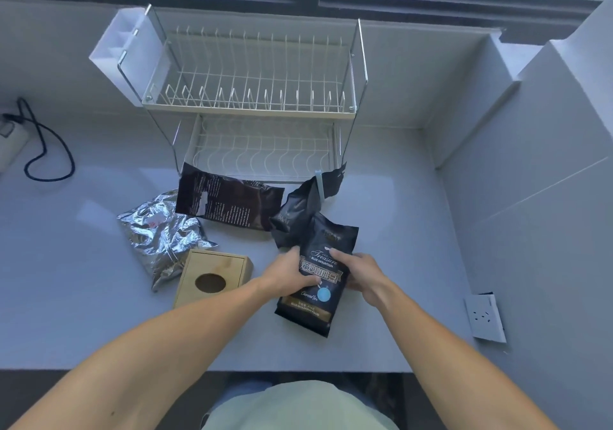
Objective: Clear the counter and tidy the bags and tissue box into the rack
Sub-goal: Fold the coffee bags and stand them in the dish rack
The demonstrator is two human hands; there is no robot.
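Both hands (326, 272) gripping black coffee bag (319, 283), tissue box (212, 278) beside, rack (255, 104) behind

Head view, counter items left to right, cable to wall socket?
Black cable → foil bag → wooden tissue box → Blue Mountain coffee bag, held by left hand and right hand → wall socket.

Counts: 4 bags total, i.e. 3 dark ones, the labelled bag (318, 277), a clipped bag (295, 212) and a flat bag (229, 202), plus 1 foil bag (162, 234). 1 tissue box (212, 278). 1 rack (255, 98) w/ 2 tiers, and 1 white caddy (122, 51) hung on its side. 2 hands: left hand (288, 273), right hand (361, 273). 1 cable (46, 144). 1 wall socket (484, 317). 1 counter (398, 230).
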